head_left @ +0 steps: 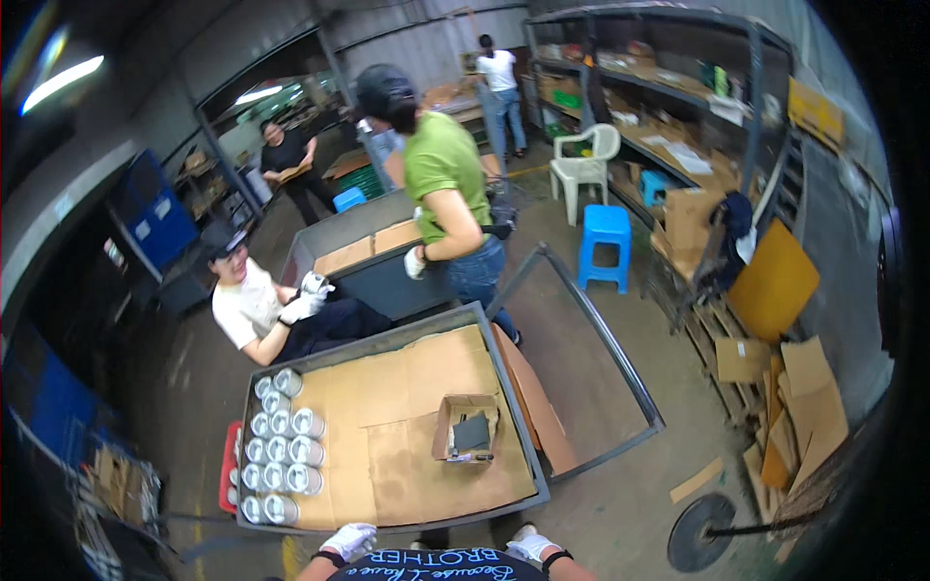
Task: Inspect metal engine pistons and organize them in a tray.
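My left hand (351, 539), in a white glove, is at the near rim of a grey metal cart (407, 531), with its fingers loosely stretched out and nothing visible in it. Lower right, my right hand (529, 548), also white-gloved, is held close to my body, its fingers apart and no object showing. Brown cardboard (334, 465) lines the cart bed. Several silvery round metal parts (276, 448) stand in rows along its left side. Toward the right of the bed sits a small open cardboard box (446, 426) with a dark flat piece (472, 433) inside.
A seated person (254, 300) holds a metal part beyond the cart; another in green (441, 165) stands by a second cart (383, 281). A metal frame (605, 363) juts out right. Blue stool (604, 237), white chair (585, 160), shelving (659, 87) and cardboard scraps (809, 407) lie beyond.
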